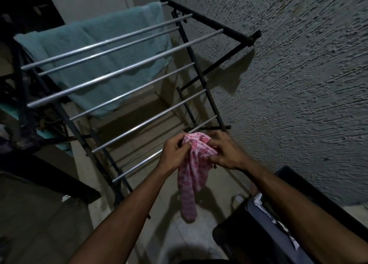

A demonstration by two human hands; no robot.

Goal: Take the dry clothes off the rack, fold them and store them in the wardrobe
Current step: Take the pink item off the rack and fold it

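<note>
**Pink garment held at the near end of the drying rack**

While both hands pinch its bunched upper edge, the pink garment [194, 170] hangs free in the air just in front of the nearest rails of the drying rack [123, 80]. Its cloth is pale pink with a darker pink repeating print; the top is gathered into a crumpled wad between the hands, and below this the fabric falls in two narrow tube-like lengths, the longer one ending in a rounded tip above the floor [49, 224]. Left hand [174, 151]: fingers curled, gripping the left side of the wad. Right hand [225, 151]: fingers and thumb curled, gripping the right side, knuckles uppermost. Both forearms are bare and reach in from the lower edge of the view.

Rack: black frame, silver rails running slantwise, nearly all of them bare. A teal towel [95, 50] is draped over the far rails and hangs down behind them. A rough plastered wall [298, 74] rises just beside the rack's right end. A dark container [249, 234] with folded cloth showing inside sits at lower right, partly hidden by the right forearm.
</note>
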